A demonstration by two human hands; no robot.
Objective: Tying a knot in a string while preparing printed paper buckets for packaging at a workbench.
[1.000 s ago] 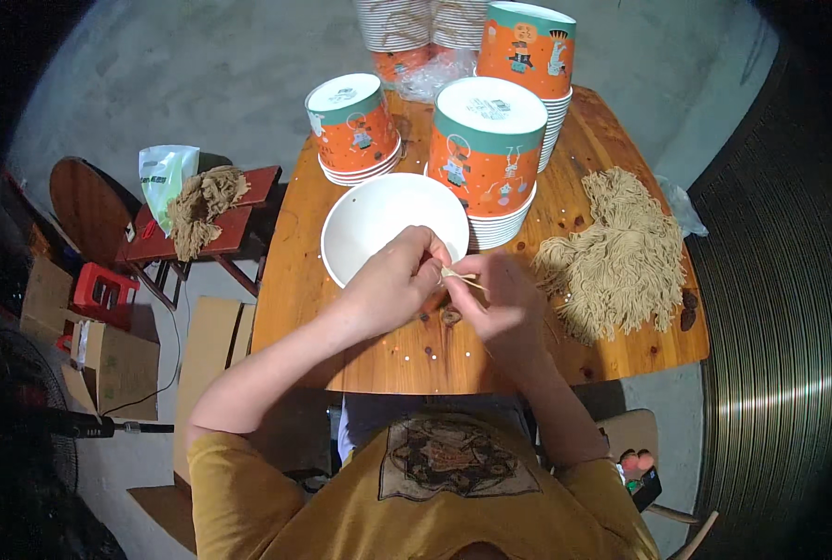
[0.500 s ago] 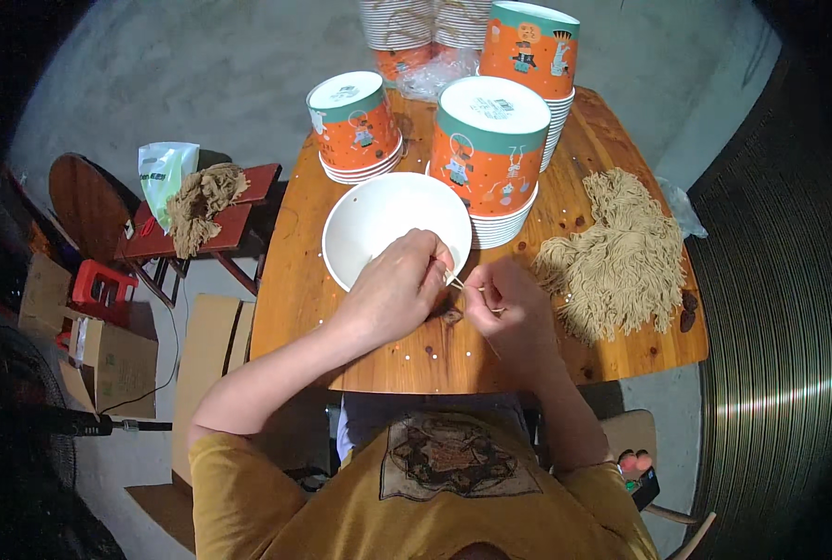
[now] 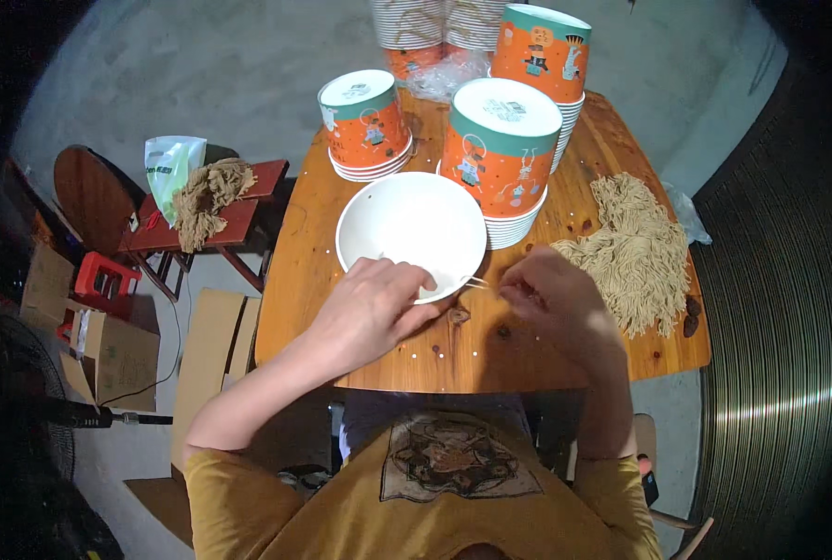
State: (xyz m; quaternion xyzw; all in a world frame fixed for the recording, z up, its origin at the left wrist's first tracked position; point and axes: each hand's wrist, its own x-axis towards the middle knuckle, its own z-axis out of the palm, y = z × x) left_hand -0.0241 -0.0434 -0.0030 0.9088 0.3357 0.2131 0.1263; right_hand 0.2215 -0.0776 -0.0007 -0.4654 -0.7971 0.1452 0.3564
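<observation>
Left hand (image 3: 367, 306): gripped nearer rim of white bowl (image 3: 414, 210) on counter (image 3: 304, 252).
Right hand (image 3: 551, 294): hung curled just right of bowl; could not tell whether pinching anything.
Cord (image 3: 475, 282): poked out at bowl's right rim.
Tan yarn (image 3: 638, 257): lay farther right of bowl.

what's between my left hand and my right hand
In the head view: the right edge of the white bowl, a thin pale string sticking out past it, and some wooden table.
</observation>
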